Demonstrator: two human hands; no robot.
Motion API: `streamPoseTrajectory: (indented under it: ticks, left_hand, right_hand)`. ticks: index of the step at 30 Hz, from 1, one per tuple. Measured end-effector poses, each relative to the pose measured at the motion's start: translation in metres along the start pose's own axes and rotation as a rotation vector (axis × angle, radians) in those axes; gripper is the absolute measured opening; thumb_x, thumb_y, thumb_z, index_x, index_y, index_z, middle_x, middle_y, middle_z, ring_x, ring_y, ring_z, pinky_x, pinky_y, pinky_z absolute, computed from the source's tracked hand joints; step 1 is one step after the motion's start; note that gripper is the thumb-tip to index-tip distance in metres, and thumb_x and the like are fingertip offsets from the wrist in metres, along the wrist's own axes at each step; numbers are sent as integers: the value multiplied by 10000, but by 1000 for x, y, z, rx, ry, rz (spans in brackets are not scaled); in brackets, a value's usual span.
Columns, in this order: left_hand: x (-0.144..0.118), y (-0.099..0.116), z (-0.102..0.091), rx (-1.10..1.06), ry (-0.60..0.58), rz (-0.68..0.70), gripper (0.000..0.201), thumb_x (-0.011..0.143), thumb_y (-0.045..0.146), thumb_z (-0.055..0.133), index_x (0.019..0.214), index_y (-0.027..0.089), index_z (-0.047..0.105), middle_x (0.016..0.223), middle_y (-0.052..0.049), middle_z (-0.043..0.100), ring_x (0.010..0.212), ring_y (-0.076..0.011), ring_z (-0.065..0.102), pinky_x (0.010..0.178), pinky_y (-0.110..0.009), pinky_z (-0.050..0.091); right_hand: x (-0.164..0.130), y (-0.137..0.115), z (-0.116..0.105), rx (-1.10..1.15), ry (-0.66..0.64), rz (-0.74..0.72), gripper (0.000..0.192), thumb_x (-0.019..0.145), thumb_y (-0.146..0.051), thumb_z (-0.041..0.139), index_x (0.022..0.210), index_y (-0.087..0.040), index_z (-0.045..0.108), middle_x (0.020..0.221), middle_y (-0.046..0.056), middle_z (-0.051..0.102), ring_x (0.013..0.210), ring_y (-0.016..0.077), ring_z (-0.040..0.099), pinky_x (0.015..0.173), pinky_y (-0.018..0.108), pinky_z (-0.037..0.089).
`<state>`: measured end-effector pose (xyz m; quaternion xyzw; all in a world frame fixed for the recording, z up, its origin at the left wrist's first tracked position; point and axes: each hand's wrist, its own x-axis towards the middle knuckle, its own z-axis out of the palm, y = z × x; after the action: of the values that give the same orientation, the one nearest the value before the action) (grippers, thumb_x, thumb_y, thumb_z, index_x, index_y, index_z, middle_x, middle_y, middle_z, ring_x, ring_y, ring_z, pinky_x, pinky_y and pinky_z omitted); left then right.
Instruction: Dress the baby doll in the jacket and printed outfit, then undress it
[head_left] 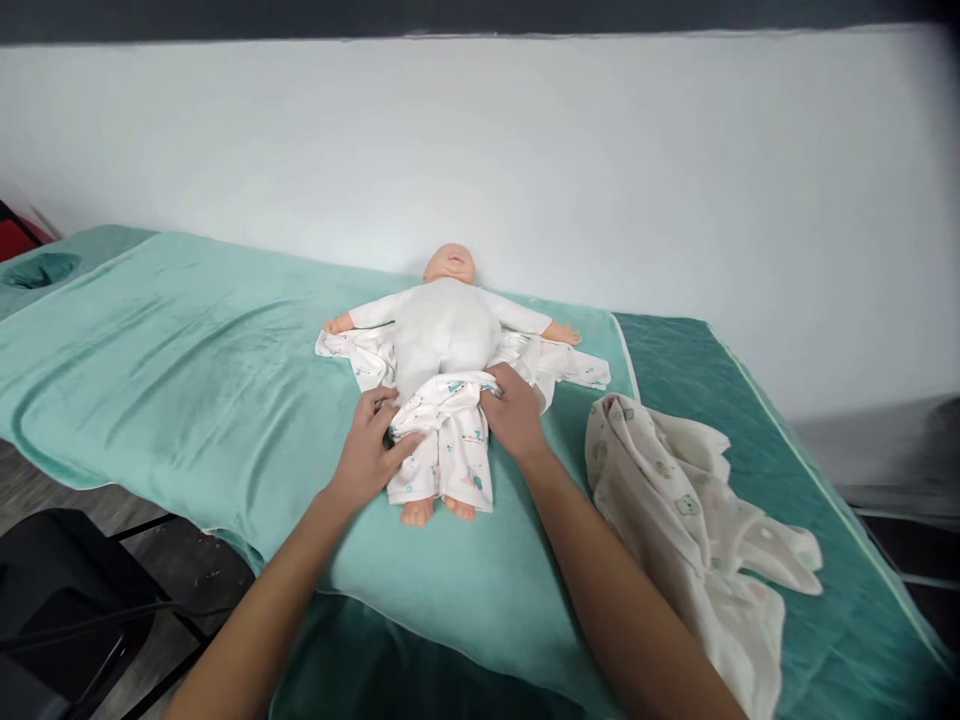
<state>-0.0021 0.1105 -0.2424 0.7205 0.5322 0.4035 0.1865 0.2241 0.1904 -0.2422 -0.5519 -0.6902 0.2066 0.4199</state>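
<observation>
A pale wall (pixel 525 150) runs behind a long padded table (pixel 787 400) whose dark green cover shows along the right edge. Over most of it lies a light teal towel (pixel 187 360), hanging off the near edge. At the near left corner of the view a black chair (pixel 67 590) stands on the floor.

Near the right edge of the table a cream printed cloth (pixel 690 520) lies crumpled, well apart from the hands.

Toward the far edge, in the middle of the towel, a baby doll (pixel 446 330) lies on its back, arms out, head toward the wall, on an opened printed top (pixel 555 365). Printed trousers (pixel 450 450) cover its legs, with the bare feet showing at the hem.

The left hand (pixel 371 450) pinches the trousers' waistband at the doll's hip, fingers curled onto the fabric. The right hand (pixel 514 410) grips the waistband on the other side, fingers bent and pressed together over the bunched cloth.
</observation>
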Motion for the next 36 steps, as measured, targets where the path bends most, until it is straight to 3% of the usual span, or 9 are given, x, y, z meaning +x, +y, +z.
streamPoseTrajectory:
  ticks: [4,8,11,14,16,21,25,32,36]
  left_hand:
    - [-14,3,1,23,3,-25,384,868,432,653,1156,204,540,1351,-125,439,1325,-273,436,1126,-431,382]
    - [-5,2,3,24,30,-33,263,864,322,635,1077,195,548,1332,-112,458,1294,-253,468,1113,-408,393]
    - [-4,3,2,6,39,-38,192,852,259,620,1018,194,551,1324,-104,465,1286,-239,479,1111,-392,396]
    - [-7,7,-2,-7,47,-38,143,853,256,618,967,193,559,1296,-101,484,1270,-236,491,1106,-393,398]
    - [-12,11,-6,-9,50,-24,117,861,266,619,934,191,565,1292,-102,492,1266,-237,493,1099,-394,401]
    - [-37,25,-19,-22,64,50,150,878,319,628,851,188,561,1219,-104,553,1198,-236,539,1048,-388,433]
    - [-60,38,-31,-21,-38,56,148,894,338,607,865,200,564,1023,-63,624,1045,-213,579,928,-355,466]
    - [-91,64,-47,98,-216,-128,359,884,491,581,712,187,498,750,-3,566,749,-175,529,722,-308,400]
    - [-100,85,-61,8,-327,-264,440,857,579,583,691,179,505,655,26,513,664,-144,478,625,-265,341]
  right_hand:
    - [-12,-12,-10,24,-87,14,84,769,-285,501,785,-213,543,752,-11,590,761,182,525,683,283,353]
    - [-52,-26,-25,55,-267,104,285,848,-446,545,697,-209,494,627,-34,504,662,160,479,615,276,337]
    - [-85,-30,-33,164,-370,114,328,844,-511,607,935,-196,581,865,2,628,823,194,569,726,304,436]
    - [-107,-32,-35,168,-403,25,781,640,-496,829,1276,-205,481,1229,79,589,1120,282,556,940,410,455]
    - [-115,-34,-33,92,-370,-34,934,542,-465,894,1313,-199,439,1272,109,557,1179,322,526,992,461,433]
    - [-124,-50,-33,-89,-286,-97,548,704,-433,787,1121,-186,530,1090,96,622,1061,300,574,937,438,440]
    - [-129,-67,-47,-133,-303,-48,375,812,-522,678,982,-203,579,962,56,665,948,250,607,835,354,445]
    - [-149,-87,-62,-263,-397,81,176,804,-295,626,962,-229,585,923,22,711,813,220,631,688,289,370]
    - [-158,-98,-64,-132,-388,183,144,753,-233,625,891,-220,585,881,-2,700,756,182,607,657,268,375]
